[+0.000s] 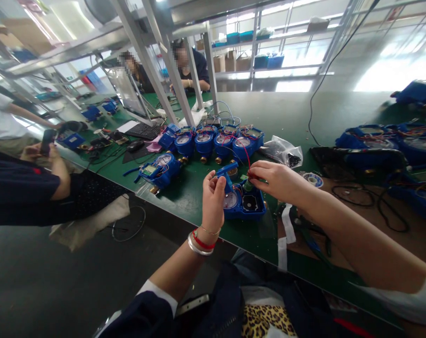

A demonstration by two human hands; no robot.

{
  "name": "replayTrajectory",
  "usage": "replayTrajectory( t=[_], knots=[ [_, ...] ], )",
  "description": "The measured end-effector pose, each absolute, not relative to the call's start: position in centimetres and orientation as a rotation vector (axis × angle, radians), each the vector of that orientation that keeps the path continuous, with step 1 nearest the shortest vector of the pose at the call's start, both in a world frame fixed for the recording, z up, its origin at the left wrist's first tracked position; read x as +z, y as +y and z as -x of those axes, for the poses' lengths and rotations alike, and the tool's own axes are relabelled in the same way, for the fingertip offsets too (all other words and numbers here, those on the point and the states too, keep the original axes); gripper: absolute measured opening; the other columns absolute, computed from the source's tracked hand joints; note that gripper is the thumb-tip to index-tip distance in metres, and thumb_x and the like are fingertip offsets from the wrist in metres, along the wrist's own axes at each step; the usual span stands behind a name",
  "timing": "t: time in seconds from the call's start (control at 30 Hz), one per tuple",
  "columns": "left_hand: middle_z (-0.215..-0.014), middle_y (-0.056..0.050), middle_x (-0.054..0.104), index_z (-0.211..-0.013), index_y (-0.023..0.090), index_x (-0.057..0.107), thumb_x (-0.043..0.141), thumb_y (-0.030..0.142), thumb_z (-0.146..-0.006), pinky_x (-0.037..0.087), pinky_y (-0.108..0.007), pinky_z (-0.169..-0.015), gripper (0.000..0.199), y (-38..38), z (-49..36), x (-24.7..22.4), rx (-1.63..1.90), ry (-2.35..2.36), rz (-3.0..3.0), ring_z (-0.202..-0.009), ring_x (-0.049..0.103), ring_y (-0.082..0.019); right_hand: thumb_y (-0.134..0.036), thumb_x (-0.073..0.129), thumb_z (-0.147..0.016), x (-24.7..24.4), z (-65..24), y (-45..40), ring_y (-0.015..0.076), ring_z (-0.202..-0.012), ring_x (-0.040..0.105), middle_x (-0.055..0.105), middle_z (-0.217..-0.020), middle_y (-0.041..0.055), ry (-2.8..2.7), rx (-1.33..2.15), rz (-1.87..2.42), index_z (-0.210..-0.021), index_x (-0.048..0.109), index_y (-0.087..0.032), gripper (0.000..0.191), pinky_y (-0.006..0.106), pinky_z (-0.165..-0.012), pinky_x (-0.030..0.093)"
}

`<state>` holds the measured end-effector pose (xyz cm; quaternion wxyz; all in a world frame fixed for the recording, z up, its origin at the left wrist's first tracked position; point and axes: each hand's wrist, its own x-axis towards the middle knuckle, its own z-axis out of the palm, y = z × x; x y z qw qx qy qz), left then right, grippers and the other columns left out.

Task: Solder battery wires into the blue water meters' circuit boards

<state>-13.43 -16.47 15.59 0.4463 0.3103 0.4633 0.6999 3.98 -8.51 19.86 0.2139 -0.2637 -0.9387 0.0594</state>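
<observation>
I'm sitting at the green table, and the open blue meter is lying right in front of me near the edge, between my two hands. My left hand is pinching a blue cover piece between thumb and fingers, holding it tilted above the meter's round dial side. My right hand is reaching in from the other side, its fingertips pressing together on the lower end of a red wire, just above a green part in the housing. Beyond my hands, a row of blue meters is standing with wires showing, and another meter is lying off to my left. A clear plastic bag is resting beyond my right hand, and a spool is lying near my right forearm. To my left, a co-worker is holding a phone.
</observation>
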Motion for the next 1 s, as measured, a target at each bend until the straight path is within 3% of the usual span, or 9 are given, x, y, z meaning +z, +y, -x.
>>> replayTrajectory(
  t=[0.87,1.0],
  knots=[
    [-0.105,-0.005,0.058,-0.120,0.022,0.051,0.065,0.048,-0.080,0.044,-0.025,-0.088,0.050,-16.2,13.5,15.5,1.743,1.165,-0.764,-0.096,0.056,-0.013,-0.021,0.048,-0.092,20.1,-3.8,-8.5,0.0202,-0.099,0.060,0.062,-0.108,0.0077,-2.737,0.114,0.798,-0.100,0.067,-0.017,0.020,0.031,-0.089,0.047],
    [-0.104,-0.004,0.058,-0.119,0.022,0.052,0.065,0.047,-0.080,0.045,-0.026,-0.085,0.048,-16.3,13.5,15.5,1.752,1.169,-0.763,-0.091,0.056,-0.012,-0.018,0.049,-0.090,19.0,-3.1,-7.8,0.0204,-0.092,0.060,0.065,-0.102,0.0077,-2.847,0.117,0.742,-0.096,0.069,-0.018,0.021,0.033,-0.086,0.046]
  ],
)
